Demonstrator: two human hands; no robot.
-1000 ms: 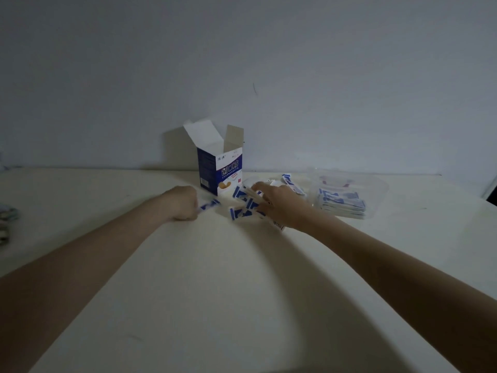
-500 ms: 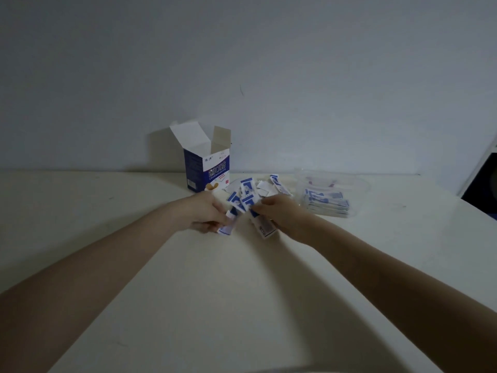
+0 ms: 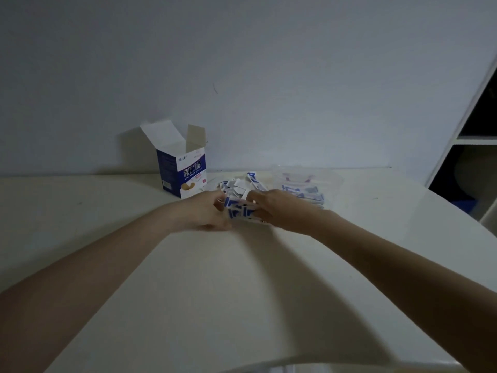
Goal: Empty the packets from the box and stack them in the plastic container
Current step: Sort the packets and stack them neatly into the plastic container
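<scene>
A blue and white box [image 3: 183, 172] stands upright at the back of the table with its top flaps open. Just right of it lies a loose heap of blue and white packets [image 3: 240, 185]. My left hand [image 3: 205, 211] and my right hand [image 3: 271, 208] meet in front of the heap, and both grip a bunch of packets [image 3: 240, 212] between them. A clear plastic container [image 3: 332, 184] sits behind my right hand, holding a flat stack of packets [image 3: 304, 193].
The cream table [image 3: 215, 292] runs up to a plain wall. A white shelf unit [image 3: 473, 141] stands at the right edge, with a blue thing [image 3: 464, 204] low beside it.
My hands have drawn together, with the packets gathered into one bunch between them. The view has swung to the right, so the shelf unit now shows.
</scene>
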